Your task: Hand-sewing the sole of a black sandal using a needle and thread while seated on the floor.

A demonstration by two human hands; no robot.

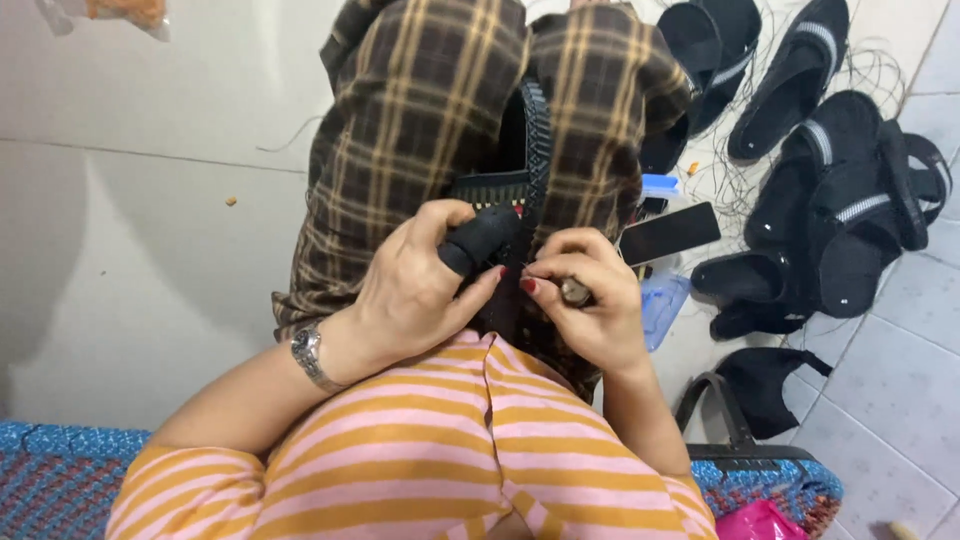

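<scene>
Black sandal strap [537, 150]: narrow, ribbed edge, runs lengthwise over the lap on plaid trousers, near end hidden between the hands; a wider black band with pale dots crosses it at mid-length; black finger guard [480, 240]: matte sleeve covering one left-hand finger, tip against strap.

By your right knee a dark-screened phone [669, 233] lies on the floor, a clear plastic packet [662, 305] just below it, and a pink bag [760, 522] at the bottom edge.
</scene>
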